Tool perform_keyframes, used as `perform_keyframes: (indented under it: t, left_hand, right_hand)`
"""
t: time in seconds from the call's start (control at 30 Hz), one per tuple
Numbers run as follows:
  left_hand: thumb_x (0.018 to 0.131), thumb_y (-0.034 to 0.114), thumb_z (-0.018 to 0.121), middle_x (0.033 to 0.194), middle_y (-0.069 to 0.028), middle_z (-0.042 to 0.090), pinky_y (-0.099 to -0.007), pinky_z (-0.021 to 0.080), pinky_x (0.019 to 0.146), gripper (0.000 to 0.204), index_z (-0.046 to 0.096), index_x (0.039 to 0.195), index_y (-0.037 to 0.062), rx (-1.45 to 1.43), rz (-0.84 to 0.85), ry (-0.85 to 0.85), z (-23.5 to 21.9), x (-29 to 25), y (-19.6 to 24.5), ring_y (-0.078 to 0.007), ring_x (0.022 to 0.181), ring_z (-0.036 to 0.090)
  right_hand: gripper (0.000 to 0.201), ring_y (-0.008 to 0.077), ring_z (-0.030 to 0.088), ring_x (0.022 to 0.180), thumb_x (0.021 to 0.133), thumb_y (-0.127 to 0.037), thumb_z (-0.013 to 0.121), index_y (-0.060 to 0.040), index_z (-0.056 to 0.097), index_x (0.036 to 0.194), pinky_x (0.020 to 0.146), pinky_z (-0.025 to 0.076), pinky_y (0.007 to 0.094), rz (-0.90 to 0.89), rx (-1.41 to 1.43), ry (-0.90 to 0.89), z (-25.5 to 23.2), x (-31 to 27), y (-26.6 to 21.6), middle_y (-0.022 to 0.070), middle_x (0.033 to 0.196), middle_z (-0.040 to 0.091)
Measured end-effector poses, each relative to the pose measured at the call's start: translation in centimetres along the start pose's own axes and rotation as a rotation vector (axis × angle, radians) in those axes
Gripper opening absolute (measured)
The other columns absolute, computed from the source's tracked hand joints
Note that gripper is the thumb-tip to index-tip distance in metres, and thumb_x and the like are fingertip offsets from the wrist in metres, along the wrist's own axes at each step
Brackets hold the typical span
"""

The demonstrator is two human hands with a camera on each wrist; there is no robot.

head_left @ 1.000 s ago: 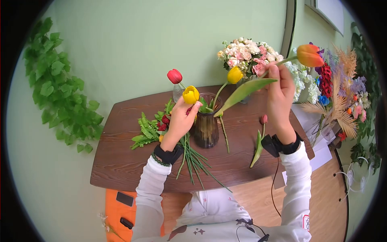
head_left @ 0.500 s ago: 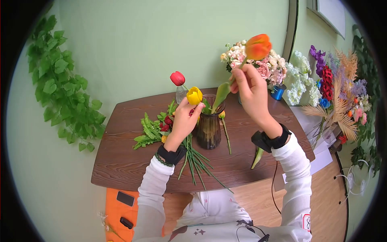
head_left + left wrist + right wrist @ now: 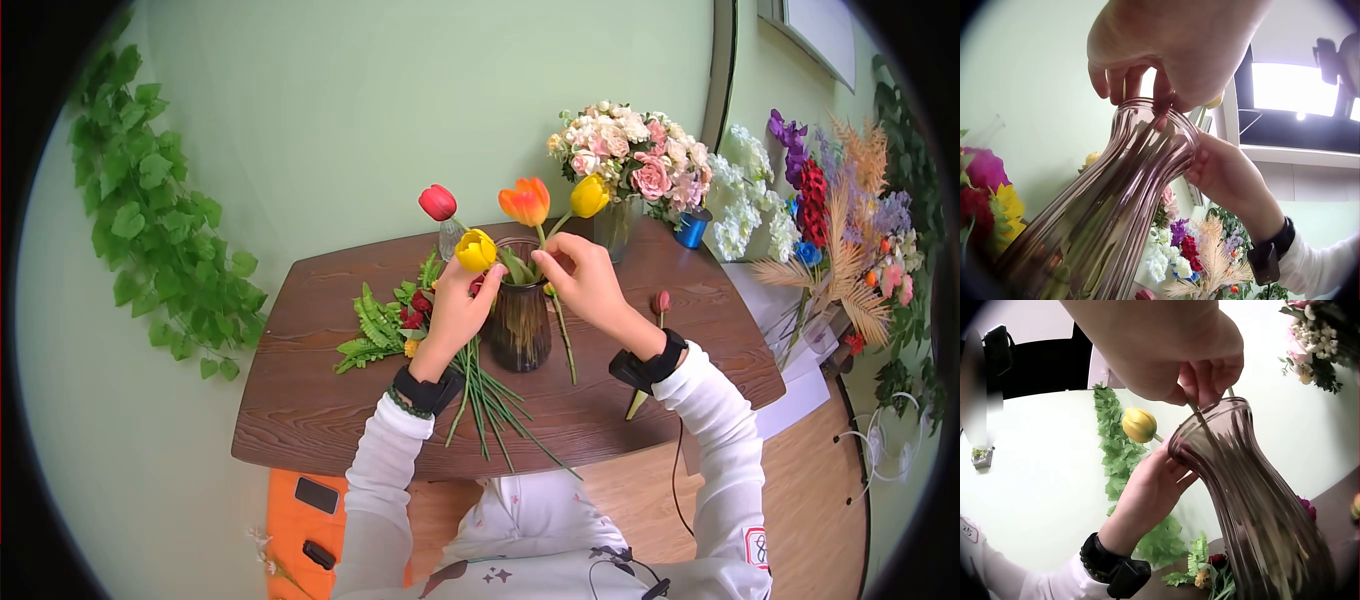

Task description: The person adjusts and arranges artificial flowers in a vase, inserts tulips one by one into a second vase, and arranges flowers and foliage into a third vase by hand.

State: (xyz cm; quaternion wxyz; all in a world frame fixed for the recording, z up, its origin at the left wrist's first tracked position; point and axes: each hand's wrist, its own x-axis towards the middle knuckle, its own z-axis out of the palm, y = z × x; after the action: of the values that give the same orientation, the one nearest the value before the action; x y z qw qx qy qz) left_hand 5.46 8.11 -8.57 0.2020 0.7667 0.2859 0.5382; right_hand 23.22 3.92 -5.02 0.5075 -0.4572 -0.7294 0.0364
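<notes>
A ribbed brown glass vase (image 3: pixel 520 335) stands upright on the table with several stems inside. My left hand (image 3: pixel 453 315) grips its rim from the left, fingers and thumb curled at the glass in the right wrist view. Just above that hand leans a yellow tulip (image 3: pixel 475 250). My right hand (image 3: pixel 592 287) pinches the stem of an orange tulip (image 3: pixel 525 202) at the mouth; in the right wrist view the stem (image 3: pixel 1195 412) runs down into the vase. A second yellow tulip (image 3: pixel 590 195) rises behind the right fingers.
On the dark wooden table (image 3: pixel 330 420), a bundle of red flowers and ferns (image 3: pixel 375 330) lies left, its green stems (image 3: pixel 490 400) trailing forward. A pink tulip (image 3: pixel 661 301) lies right. Behind stand a red tulip (image 3: pixel 437 202) in a small bottle, a rose bouquet (image 3: pixel 640 150) and a blue spool (image 3: pixel 691 228).
My right hand has come left and down from the raised right side, carrying the orange tulip upright over the vase with its stem inside. The left hand has stayed at the rim.
</notes>
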Motion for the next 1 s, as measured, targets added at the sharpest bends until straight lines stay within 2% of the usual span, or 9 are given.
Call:
perform_keyframes:
  t: [0.07,0.17,0.4,0.57,0.7,0.8,0.87,0.93,1.0]
  left_hand:
    - [0.083,0.011,0.054,0.108,-0.0109,0.057,-0.0334,0.042,0.082,0.012,0.061,0.084,0.0012,-0.01,0.004,0.002,0.0,0.0,-0.1,-0.0213,0.093,0.055]
    - [0.083,0.01,0.054,0.109,-0.0103,0.056,-0.0329,0.041,0.082,0.012,0.061,0.084,0.0009,-0.019,0.003,0.041,0.2,-0.1,0.1,-0.0202,0.092,0.054]
    - [0.083,0.01,0.053,0.108,-0.0091,0.056,-0.0316,0.041,0.082,0.012,0.06,0.088,0.0009,-0.017,0.014,0.011,0.3,0.0,-0.1,-0.0181,0.092,0.054]
    - [0.085,0.009,0.052,0.103,-0.0075,0.057,-0.0285,0.043,0.077,0.014,0.058,0.093,0.0001,-0.025,0.03,0.02,0.5,0.0,-0.8,-0.0146,0.083,0.056]
    - [0.085,0.008,0.052,0.097,-0.0058,0.059,-0.0272,0.043,0.075,0.017,0.057,0.099,-0.0003,0.029,0.052,0.005,0.5,0.0,-1.1,-0.0123,0.08,0.056]
    - [0.086,0.009,0.051,0.088,-0.0043,0.06,-0.0267,0.043,0.075,0.022,0.054,0.105,-0.0001,-0.012,0.024,0.005,0.6,-0.1,-1.0,-0.0108,0.079,0.055]
    - [0.086,0.01,0.051,0.082,-0.0029,0.06,-0.026,0.043,0.074,0.025,0.052,0.11,0.0001,0.03,0.082,0.025,0.6,-0.1,-1.2,-0.0096,0.078,0.054]
    - [0.087,0.01,0.05,0.082,-0.0027,0.06,-0.0258,0.043,0.074,0.027,0.051,0.111,0.0003,0.031,0.087,0.018,0.5,-0.1,-1.3,-0.0095,0.078,0.054]
    - [0.087,0.011,0.05,0.081,-0.0026,0.06,-0.0257,0.043,0.074,0.028,0.05,0.113,0.0006,0.03,0.092,0.011,0.5,-0.1,-1.3,-0.0094,0.078,0.054]
  right_hand:
    - [0.016,0.0206,0.053,0.058,0.078,-0.013,0.059,0.0019,0.055,0.074,0.05,0.04,0.0291,-0.002,0.047,0.05,0.2,-0.5,0.1,0.0108,0.066,0.055]
    - [0.013,0.0205,0.053,0.062,0.079,-0.011,0.058,0.0019,0.057,0.078,0.052,0.041,0.0284,-0.072,0.04,0.097,0.6,-1.0,1.0,0.01,0.07,0.055]
    - [0.012,0.0202,0.053,0.062,0.081,-0.005,0.053,0.0013,0.06,0.088,0.055,0.041,0.0288,-0.073,0.158,0.199,0.8,-0.4,0.2,0.0101,0.069,0.054]
    - [0.013,0.0201,0.052,0.059,0.08,-0.003,0.053,0.0021,0.06,0.09,0.056,0.041,0.0281,0.041,0.249,0.185,1.2,0.4,0.2,0.0124,0.07,0.053]
    - [0.014,0.0196,0.052,0.057,0.08,-0.001,0.053,0.0014,0.06,0.092,0.055,0.041,0.0282,0.021,0.267,0.196,1.0,1.2,-0.6,0.0133,0.069,0.054]
    - [0.016,0.0174,0.053,0.057,0.079,-0.001,0.052,0.0002,0.06,0.093,0.055,0.042,0.0273,-0.039,0.241,0.233,0.5,2.1,-1.0,0.0126,0.071,0.057]
    - [0.017,0.0089,0.057,0.072,0.084,0.0,0.049,0.0034,0.057,0.098,0.063,0.044,0.0221,-0.036,0.253,0.208,-0.2,2.5,-1.6,0.0063,0.086,0.061]
    - [0.017,0.0089,0.056,0.075,0.084,0.0,0.049,0.0029,0.057,0.098,0.066,0.044,0.0222,-0.07,0.239,0.234,-0.8,3.0,-2.2,0.0056,0.086,0.061]
    - [0.012,0.0151,0.058,0.065,0.08,0.002,0.051,0.0018,0.058,0.089,0.06,0.045,0.026,-0.152,0.317,0.399,-1.2,3.4,-2.8,0.0095,0.078,0.062]
